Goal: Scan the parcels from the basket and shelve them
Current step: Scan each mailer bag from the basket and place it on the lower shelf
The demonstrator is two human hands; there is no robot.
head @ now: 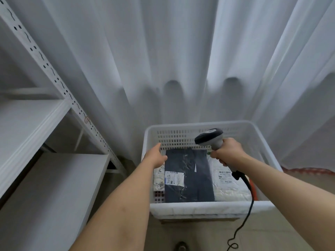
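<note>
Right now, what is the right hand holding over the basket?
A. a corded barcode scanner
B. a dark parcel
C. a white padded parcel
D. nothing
A: the right hand grips the handle of the barcode scanner, its black cable trailing down past the basket, while the dark parcel lies inside, the left hand at its corner.

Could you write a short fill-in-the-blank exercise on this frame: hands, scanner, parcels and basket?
1. The right hand grips the handle of a corded ____.
2. The left hand reaches to the far end of the dark parcel, which lies in the white ____.
3. The white shipping label is stuck on the ____ parcel.
4. The shelving unit stands to the person's ____.

Missing words: scanner; basket; dark; left
</note>
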